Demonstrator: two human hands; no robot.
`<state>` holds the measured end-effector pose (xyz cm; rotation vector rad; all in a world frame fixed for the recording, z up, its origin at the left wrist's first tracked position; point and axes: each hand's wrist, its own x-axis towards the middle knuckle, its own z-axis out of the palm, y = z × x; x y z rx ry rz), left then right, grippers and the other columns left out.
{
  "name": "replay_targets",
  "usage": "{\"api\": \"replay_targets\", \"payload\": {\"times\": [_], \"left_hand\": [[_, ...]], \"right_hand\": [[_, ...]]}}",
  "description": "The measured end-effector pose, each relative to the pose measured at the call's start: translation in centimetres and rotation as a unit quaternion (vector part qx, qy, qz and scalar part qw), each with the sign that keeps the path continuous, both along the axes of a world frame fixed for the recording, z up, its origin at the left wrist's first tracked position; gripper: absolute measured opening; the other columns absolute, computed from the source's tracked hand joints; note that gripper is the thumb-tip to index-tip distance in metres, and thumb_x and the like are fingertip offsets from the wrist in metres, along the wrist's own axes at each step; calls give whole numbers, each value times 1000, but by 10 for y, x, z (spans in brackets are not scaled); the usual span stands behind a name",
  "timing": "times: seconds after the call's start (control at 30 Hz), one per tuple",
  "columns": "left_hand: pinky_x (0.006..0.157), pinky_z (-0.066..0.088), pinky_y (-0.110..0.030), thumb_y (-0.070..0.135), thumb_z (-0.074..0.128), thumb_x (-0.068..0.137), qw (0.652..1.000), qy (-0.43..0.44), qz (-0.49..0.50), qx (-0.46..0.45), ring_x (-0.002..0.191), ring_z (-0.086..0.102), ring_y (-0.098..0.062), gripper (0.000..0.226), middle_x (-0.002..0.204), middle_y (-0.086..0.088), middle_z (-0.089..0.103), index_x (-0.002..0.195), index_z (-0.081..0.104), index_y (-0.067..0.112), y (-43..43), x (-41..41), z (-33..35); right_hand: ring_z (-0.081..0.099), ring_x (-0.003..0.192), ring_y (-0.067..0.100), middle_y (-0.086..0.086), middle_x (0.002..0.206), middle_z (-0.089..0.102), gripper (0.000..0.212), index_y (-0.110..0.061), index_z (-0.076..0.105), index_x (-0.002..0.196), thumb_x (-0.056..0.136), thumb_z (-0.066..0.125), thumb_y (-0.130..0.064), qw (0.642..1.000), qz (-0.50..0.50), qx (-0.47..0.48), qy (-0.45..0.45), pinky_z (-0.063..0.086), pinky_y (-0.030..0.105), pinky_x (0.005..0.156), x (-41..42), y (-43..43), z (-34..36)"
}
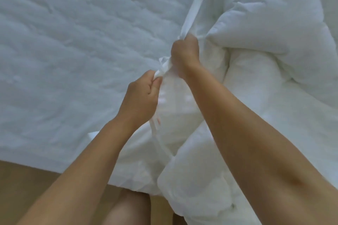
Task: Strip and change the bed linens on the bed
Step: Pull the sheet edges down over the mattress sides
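Leg: our bare leg (128, 208) shows at the bottom edge, above a wooden floor (27, 175), close to the near edge of the mattress (73, 42).
Forearms: both are bare. They reach forward from the lower corners and draw together over the bedding.
Left hand: our left hand (140, 95) is the nearer one. Its fingers are curled in and pinch a bunched fold of the thin white cover (193, 14) against the thumb.
Right hand: our right hand (184, 51) sits just beyond and higher, a fist closed round the same cover, with its back toward us.
Cover: it is gathered between our two hands, then runs on past the right hand as a narrow band toward the top edge. A strip hangs below the left hand.
Duvet: the puffy white duvet (274, 33) lies heaped in thick folds on the right. Part of it spills over the near edge beside our leg.
Mattress: its quilted white surface lies flat to the left and farther off.
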<state>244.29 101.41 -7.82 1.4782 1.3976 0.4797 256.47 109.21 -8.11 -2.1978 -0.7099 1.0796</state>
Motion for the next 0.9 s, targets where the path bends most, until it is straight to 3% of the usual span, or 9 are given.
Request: {"api": "replay_targets", "payload": {"times": [0.1,0.2,0.3,0.4,0.53,0.63,0.7,0.8,0.9], "left_hand": [[39,35,-15,48,44,96,981,-55,148,114,47,43,0,35,55,9,47,72,49,24,-5,-53,54],[43,46,-25,61,44,91,972,6,230,46,56,57,-6,36,65,11,61,79,58,30,1,-99,64],[52,45,-24,31,44,99,977,89,160,-106,60,53,-17,32,67,-3,59,75,54,13,11,-106,33],[69,51,-48,21,47,96,973,97,134,-160,75,58,-35,24,80,-19,59,84,52,1,25,-94,1],[64,51,-32,23,61,86,978,63,112,-165,76,63,-14,10,82,6,65,95,56,23,57,-68,-25],[45,41,-21,5,49,87,976,-1,154,-155,49,56,-2,19,52,12,59,75,57,17,76,-47,-34],[45,35,-22,0,44,84,969,-46,185,-157,40,48,-4,31,42,10,53,60,54,17,80,-38,-37],[46,33,-22,17,41,74,984,-6,142,-106,44,44,-8,26,45,8,52,49,47,21,82,-31,-38],[39,28,-13,17,42,80,994,29,87,-57,43,45,-2,29,44,16,51,51,41,22,81,-33,-33]], "right_hand": [[39,48,11,-10,53,39,14,-18,45,61,69,50,-7,970,-13,231,80,29,21,44,-59,45,37],[50,68,21,4,78,56,10,-8,58,82,87,51,-4,971,177,131,94,35,30,57,-117,61,55],[54,97,31,12,104,61,24,-6,59,103,85,44,-3,966,241,30,92,42,30,80,-120,45,29],[51,80,28,4,81,53,15,-11,51,83,81,40,-2,972,214,10,100,39,29,66,-108,38,7],[39,56,18,-1,62,38,24,-17,33,62,74,36,3,969,220,-17,113,28,25,50,-103,34,-5],[56,70,33,7,65,49,20,-13,39,61,71,37,4,964,232,6,127,42,31,60,-98,34,-7],[60,73,34,10,65,54,19,-11,45,62,71,39,4,968,220,13,122,47,33,63,-90,40,-5],[54,57,24,7,61,50,15,-9,49,69,74,43,5,982,103,-9,157,41,22,50,-70,55,-5],[45,58,18,2,67,44,10,-11,50,84,80,57,-18,965,-20,-70,250,35,22,52,-57,71,-5]]}}
